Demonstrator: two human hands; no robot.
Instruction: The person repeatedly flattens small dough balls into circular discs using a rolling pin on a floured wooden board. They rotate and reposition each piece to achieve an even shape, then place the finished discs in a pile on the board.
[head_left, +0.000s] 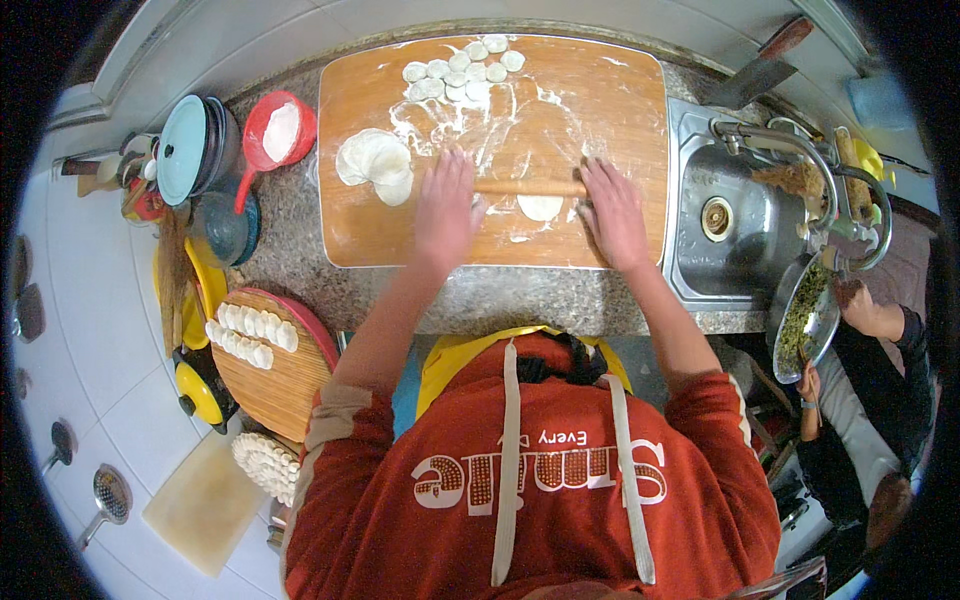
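Note:
A wooden rolling pin (525, 186) lies crosswise on the floured wooden board (360, 240), under both my hands. My left hand (450, 210) presses on its left end, and my right hand (615, 214) rests on its right end, fingers forward. Both hands are a little blurred. A flat round dough wrapper (540, 207) lies at the pin's near edge, closer to my right hand. Left of my left hand sits an overlapping pile of rolled wrappers (375, 161). Several small flattened dough pieces (455, 78) lie at the board's far edge.
A red scoop of flour (280, 132) and a blue-lidded pot (181, 150) stand left. Dumplings (259, 328) rest on a round wooden tray (262, 382). At right are a steel sink (690, 255), a cleaver (750, 81), and another person holding a bowl of chopped greens (796, 322).

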